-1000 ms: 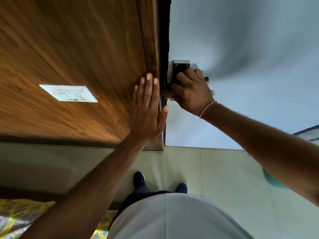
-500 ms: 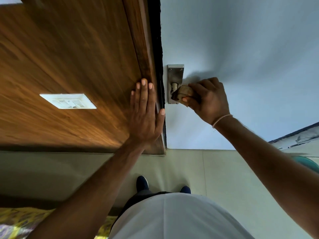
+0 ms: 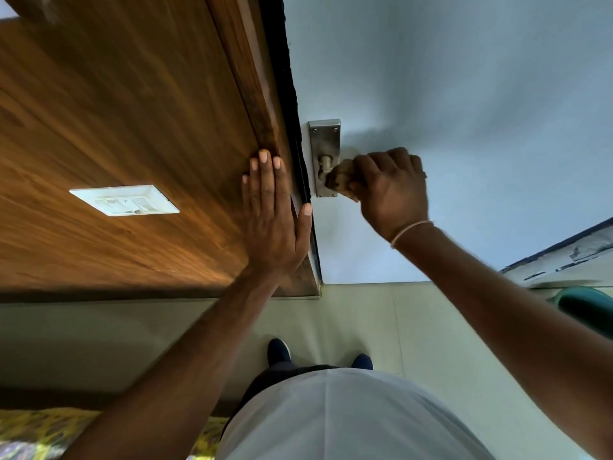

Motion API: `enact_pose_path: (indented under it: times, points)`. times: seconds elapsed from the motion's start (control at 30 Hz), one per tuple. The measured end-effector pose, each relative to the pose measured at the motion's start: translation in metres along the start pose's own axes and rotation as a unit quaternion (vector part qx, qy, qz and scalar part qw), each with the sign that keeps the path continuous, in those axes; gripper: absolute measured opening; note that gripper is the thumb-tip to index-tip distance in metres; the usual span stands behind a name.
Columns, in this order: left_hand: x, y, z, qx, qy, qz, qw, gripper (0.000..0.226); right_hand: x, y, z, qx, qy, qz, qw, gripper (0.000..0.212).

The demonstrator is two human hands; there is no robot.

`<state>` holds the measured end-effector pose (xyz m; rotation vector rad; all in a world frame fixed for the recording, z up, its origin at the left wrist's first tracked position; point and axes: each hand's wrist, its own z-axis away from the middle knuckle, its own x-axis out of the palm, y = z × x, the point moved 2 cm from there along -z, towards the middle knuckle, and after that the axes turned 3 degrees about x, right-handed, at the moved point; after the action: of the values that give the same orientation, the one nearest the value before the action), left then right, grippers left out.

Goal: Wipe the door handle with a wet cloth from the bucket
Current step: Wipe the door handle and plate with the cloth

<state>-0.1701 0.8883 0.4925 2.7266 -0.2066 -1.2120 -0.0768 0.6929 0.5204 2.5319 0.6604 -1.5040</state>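
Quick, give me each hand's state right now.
Left hand: open, flat against the wooden door frame, holding nothing.
Right hand: closed on the cloth, at the door handle.

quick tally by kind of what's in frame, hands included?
Hands: 2, left hand flat on the wood panel, right hand holding the cloth
Cloth: 1
Handle plate: 1
Switch plate: 1
Shoes: 2
Bucket: 1
Total: 8

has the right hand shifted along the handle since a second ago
Yes. The right hand, clutching the cloth, earlier covered the metal backplate; now it sits to the plate's right, leaving the plate and handle stem exposed.
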Motion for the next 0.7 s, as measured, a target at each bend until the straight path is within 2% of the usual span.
enact_pose_path:
  times: [0.13,0.27,0.43,0.57,0.7]
  points:
    - [0.002,0.001,0.001,-0.003,0.003,0.003,1.000,0.074,0.008,-0.052,-0.006,0.045,-0.027,0.011,0.999,0.038]
    - [0.002,0.000,0.000,-0.001,-0.001,0.004,1.000,0.074,0.009,-0.034,-0.010,0.029,-0.020,-0.029,0.999,0.040]
    - [0.000,-0.002,0.000,0.005,-0.001,-0.001,1.000,0.075,-0.001,0.010,-0.012,0.021,-0.060,-0.075,0.995,0.034]
    - [0.003,-0.003,-0.001,0.007,0.011,0.001,1.000,0.075,0.002,-0.020,-0.021,0.035,-0.062,-0.048,0.996,0.022]
    - [0.005,-0.004,0.000,0.005,0.006,0.008,1.000,0.075,0.007,-0.032,-0.020,0.020,-0.065,-0.071,0.995,0.025]
